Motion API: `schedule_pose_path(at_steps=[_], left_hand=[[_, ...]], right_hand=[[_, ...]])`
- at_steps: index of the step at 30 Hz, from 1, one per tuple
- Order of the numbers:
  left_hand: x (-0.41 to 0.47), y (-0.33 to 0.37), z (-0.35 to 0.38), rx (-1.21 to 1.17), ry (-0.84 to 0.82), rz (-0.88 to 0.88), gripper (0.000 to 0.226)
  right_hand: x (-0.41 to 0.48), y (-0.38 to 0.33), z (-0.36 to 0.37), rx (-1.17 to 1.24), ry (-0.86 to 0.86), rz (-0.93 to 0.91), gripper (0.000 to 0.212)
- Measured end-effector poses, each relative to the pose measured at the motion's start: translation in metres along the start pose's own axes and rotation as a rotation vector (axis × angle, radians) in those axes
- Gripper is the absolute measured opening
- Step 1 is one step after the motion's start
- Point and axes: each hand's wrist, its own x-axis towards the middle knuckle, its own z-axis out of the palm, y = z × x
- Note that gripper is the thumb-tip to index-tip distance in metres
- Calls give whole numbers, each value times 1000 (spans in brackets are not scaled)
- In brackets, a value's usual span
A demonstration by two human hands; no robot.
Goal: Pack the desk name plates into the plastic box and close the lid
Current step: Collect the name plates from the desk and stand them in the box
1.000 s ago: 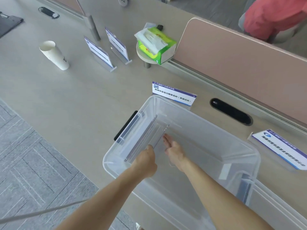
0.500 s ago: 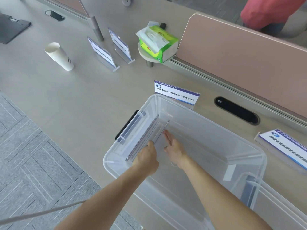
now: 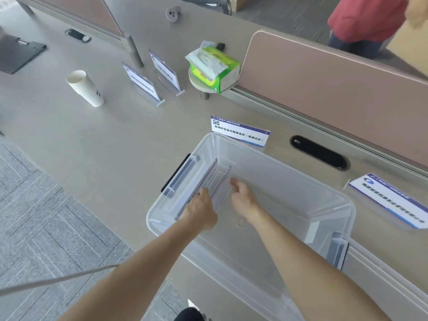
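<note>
Clear name plates (image 3: pixel 206 181) stand against plastic box (image 3: pixel 301 181) wall.

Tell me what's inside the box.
Clear name plates stand on edge at one end of the box, the left hand holding them, the right hand beside. Their count is unclear; the left hand covers their near ends.

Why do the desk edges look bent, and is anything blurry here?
Head view: the wide-angle lens bows the desk and partition; the right hand is motion-smeared at its fingertips; the clear name plates barely stand out inside the see-through plastic box; light is soft, shadows faint.
</note>
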Motion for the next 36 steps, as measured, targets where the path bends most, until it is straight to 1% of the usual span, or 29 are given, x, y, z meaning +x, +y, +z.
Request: schedule_pose_path(at_steps=[3, 6, 10, 14, 19, 22, 25, 27, 32, 36], left_hand=[[-11, 3, -17, -35, 21, 27, 56], [-23, 7, -34, -44, 51, 119, 59], [-38, 17, -53, -39, 66, 272, 50], [-55, 35, -61, -135, 74, 440, 43], [-78, 60, -46, -236, 29, 670, 27], [-95, 76, -38, -269, -33, 733, 28], [-113, 93, -35, -226, -10, 805, 39], [-124, 104, -34, -241, -27, 847, 41], [-147, 129, -31, -272, -66, 951, 30], [-157, 152, -17, -274, -62, 1023, 31]], right_hand=[[-7, -10, -16, -16, 135, 10, 38], [-26, -19, -31, 5, 225, 26, 21], [-75, -45, -49, 19, 384, -36, 31], [-136, -67, -67, 71, 543, -96, 24], [-209, -80, -82, 88, 698, -156, 28], [-244, -84, -91, 59, 775, -177, 30], [-274, -83, -100, 16, 844, -187, 30], [-291, -78, -108, -15, 886, -198, 31], [-322, -58, -135, -73, 969, -206, 21], [-334, -32, -167, -62, 992, -207, 27]])
